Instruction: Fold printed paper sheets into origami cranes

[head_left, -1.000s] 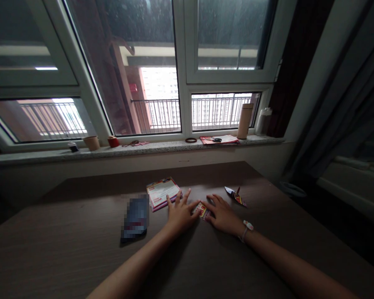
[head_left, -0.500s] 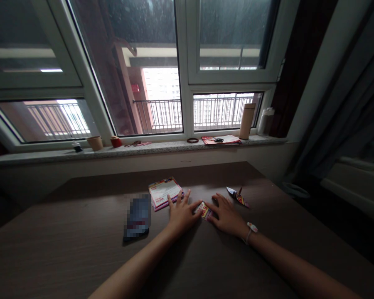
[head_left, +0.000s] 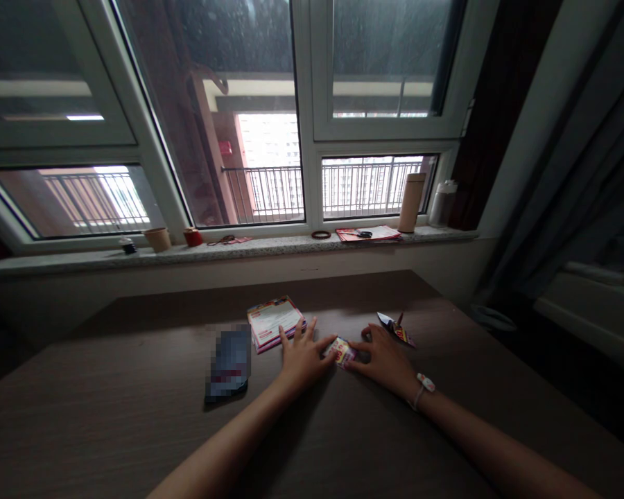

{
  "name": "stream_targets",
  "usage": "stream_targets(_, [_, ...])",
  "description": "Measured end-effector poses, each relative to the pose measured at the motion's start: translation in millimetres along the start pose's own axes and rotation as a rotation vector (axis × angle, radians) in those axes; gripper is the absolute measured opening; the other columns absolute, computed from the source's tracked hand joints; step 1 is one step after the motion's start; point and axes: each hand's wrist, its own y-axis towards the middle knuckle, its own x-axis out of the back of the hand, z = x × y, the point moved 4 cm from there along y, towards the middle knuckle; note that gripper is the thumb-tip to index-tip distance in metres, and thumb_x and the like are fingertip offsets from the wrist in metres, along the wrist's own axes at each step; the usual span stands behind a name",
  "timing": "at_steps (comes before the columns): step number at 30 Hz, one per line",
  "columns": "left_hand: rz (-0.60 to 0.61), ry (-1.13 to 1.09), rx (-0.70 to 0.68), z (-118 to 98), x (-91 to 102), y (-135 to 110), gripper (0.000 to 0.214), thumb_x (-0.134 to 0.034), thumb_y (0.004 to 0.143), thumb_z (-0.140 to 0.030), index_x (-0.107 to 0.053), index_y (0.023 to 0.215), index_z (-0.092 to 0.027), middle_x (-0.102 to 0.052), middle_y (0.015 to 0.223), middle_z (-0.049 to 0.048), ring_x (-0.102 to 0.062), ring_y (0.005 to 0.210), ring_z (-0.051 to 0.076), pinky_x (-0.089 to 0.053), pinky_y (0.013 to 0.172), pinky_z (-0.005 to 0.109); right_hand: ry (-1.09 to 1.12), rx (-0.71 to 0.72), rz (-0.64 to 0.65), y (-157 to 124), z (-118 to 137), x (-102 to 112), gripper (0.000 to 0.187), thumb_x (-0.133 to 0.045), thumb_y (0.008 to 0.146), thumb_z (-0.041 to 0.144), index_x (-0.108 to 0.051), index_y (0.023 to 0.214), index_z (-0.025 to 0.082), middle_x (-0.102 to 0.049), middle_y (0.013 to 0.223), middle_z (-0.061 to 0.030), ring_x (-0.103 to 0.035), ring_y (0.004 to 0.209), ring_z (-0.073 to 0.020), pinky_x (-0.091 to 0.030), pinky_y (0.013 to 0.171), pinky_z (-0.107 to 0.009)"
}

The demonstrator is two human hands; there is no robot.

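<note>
A small folded piece of colourful printed paper (head_left: 341,351) lies flat on the dark wooden table (head_left: 135,402). My left hand (head_left: 302,355) rests flat beside its left edge, fingers spread, thumb and forefinger touching it. On the paper's right side, my right hand (head_left: 385,357) presses with curled fingers, pinching its edge against the table. A bracelet sits on my right wrist.
A stack of printed sheets (head_left: 273,320) lies just beyond my left hand. A dark blurred item (head_left: 229,363) lies to its left. A folded paper crane (head_left: 395,328) stands right of my right hand. The windowsill (head_left: 270,246) holds cups, a tall flask (head_left: 410,193) and papers.
My right hand has drawn slightly right and its fingers have curled from flat into a pinch on the paper's edge. The left hand has barely moved.
</note>
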Motion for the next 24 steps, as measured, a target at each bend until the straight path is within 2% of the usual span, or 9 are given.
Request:
stream_targets(9, [-0.01,-0.011,-0.014,2.3,-3.8,0.8,0.043,-0.041,0.086,-0.066,-0.051,0.126,-0.055,-0.037,0.151,-0.0008,-0.021,0.14,0.038,0.005,0.102,0.075,-0.026,-0.047,-0.065,-3.3,-0.5,-0.2,0.049,-0.061,0.072,0.069,-0.075,0.098,0.029,-0.057,0.106,-0.009,-0.053,0.104,-0.0262,-0.043,0.091,-0.036])
stream_targets(15, [0.002,-0.012,-0.014,2.5,-6.7,1.0,0.043,-0.039,0.087,-0.067,-0.05,0.126,-0.056,-0.035,0.152,-0.0014,-0.02,0.14,0.038,0.006,0.101,0.075,0.02,-0.037,-0.109,-5.9,-1.5,1.7,0.042,-0.062,0.078,0.058,-0.074,0.093,0.02,-0.058,0.112,-0.0112,-0.054,0.107,-0.0259,-0.044,0.095,-0.035])
stream_targets(17, [-0.009,-0.011,-0.015,2.0,-6.4,0.6,0.043,-0.038,0.087,-0.066,-0.05,0.127,-0.056,-0.035,0.152,-0.0015,-0.02,0.14,0.038,0.006,0.101,0.075,0.058,-0.017,-0.137,-6.1,-1.1,2.7,0.035,-0.058,0.084,0.049,-0.072,0.098,0.019,-0.057,0.117,-0.0112,-0.053,0.111,-0.0255,-0.043,0.098,-0.036])
stream_targets(20, [-0.012,-0.014,-0.011,1.5,-5.7,0.3,0.043,-0.038,0.087,-0.066,-0.05,0.127,-0.054,-0.035,0.152,-0.0013,-0.019,0.141,0.039,0.006,0.102,0.075,0.098,0.041,-0.142,-4.9,0.9,1.6,0.031,-0.051,0.09,0.038,-0.066,0.114,0.024,-0.054,0.125,-0.0095,-0.05,0.118,-0.0244,-0.04,0.103,-0.037])
stream_targets(24, [-0.003,-0.018,-0.016,1.0,-5.1,0.6,0.044,-0.036,0.087,-0.066,-0.05,0.127,-0.054,-0.036,0.151,-0.0019,-0.02,0.14,0.04,0.005,0.101,0.076,0.032,0.127,-0.049,-2.4,3.7,-6.5,0.038,-0.053,0.09,0.039,-0.059,0.126,0.031,-0.047,0.133,-0.0092,-0.043,0.126,-0.0265,-0.035,0.106,-0.041])
